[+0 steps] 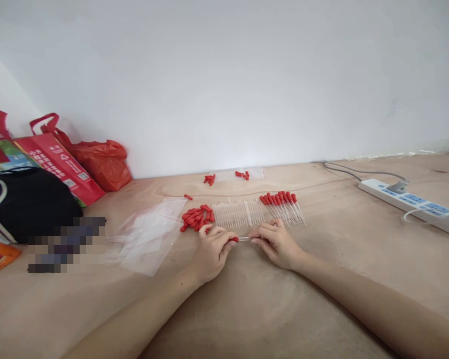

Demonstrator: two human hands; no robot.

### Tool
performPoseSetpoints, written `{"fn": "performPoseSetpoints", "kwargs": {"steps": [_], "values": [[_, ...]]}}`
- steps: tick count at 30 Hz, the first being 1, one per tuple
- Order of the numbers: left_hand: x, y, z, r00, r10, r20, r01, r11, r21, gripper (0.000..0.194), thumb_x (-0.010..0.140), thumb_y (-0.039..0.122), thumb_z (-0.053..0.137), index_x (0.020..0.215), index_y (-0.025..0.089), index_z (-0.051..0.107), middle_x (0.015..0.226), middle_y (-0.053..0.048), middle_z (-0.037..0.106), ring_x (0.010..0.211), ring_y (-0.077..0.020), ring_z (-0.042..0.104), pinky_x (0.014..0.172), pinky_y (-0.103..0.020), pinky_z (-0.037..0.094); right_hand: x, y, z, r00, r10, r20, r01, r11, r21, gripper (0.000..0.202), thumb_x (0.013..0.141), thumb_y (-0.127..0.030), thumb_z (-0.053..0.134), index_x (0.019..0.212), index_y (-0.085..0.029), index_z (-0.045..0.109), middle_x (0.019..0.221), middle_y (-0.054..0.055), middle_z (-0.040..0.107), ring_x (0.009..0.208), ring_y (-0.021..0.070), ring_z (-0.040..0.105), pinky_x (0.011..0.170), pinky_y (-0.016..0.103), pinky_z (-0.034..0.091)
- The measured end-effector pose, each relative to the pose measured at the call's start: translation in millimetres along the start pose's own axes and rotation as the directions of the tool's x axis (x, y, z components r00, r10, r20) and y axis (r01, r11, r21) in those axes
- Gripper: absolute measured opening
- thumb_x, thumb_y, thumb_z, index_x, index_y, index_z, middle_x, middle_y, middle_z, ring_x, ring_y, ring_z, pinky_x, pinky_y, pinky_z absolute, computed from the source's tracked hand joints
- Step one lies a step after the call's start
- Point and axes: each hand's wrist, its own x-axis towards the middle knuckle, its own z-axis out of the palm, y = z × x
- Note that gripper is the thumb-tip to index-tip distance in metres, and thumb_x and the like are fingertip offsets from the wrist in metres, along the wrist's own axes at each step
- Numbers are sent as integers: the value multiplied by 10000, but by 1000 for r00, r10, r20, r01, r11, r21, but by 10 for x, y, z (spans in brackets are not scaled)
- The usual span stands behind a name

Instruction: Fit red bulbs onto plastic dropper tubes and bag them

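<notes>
Bare forearms [142, 309] extend over pale-brown wooden tabletop [232, 319]. Left hand [213, 252] pinched closed on small red rubbery bulb [234, 240]; right hand [275, 243] pinched closed on slim clear tube [244, 239], between hands, end at bulb. Similar tubes [232, 214] rowed beyond.

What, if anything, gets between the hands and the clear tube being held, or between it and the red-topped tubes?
The right hand holds the clear tube and the left hand the red bulb at its end, with nothing visible in between. Toward the red-topped tubes, the right hand's own fingers partly stand in the way.
</notes>
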Motion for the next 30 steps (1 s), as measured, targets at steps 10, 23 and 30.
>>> {"fn": "performPoseSetpoints", "kwargs": {"steps": [10, 23, 30], "values": [[-33, 10, -9, 996, 82, 26, -82, 997, -8, 186, 877, 252, 409, 781, 206, 562, 680, 32, 642, 725, -136, 555, 913, -404, 162, 11, 24, -26, 993, -116, 13, 117, 984, -132, 186, 851, -236, 441, 861, -223, 627, 773, -1, 640, 679, 98, 532, 722, 315, 223], [-32, 41, 17, 990, 143, 18, -143, 988, 56, 198, 868, 258, 395, 769, 189, 552, 671, 13, 630, 726, -146, 544, 910, -406, 187, 7, -135, 25, 984, -179, 16, 176, 942, -285, 288, 853, -181, 345, 723, -160, 602, 635, 10, 561, 523, 96, 347, 633, 311, 178], [-22, 36, 18, 981, 189, 46, -191, 980, 56, 213, 879, 255, 373, 768, 188, 542, 664, 19, 623, 719, -139, 538, 901, -396, 187, 22, -142, 77, 987, -152, 50, 159, 959, -236, 290, 868, -192, 337, 722, -161, 586, 633, 6, 567, 539, 97, 381, 629, 302, 186]]}}
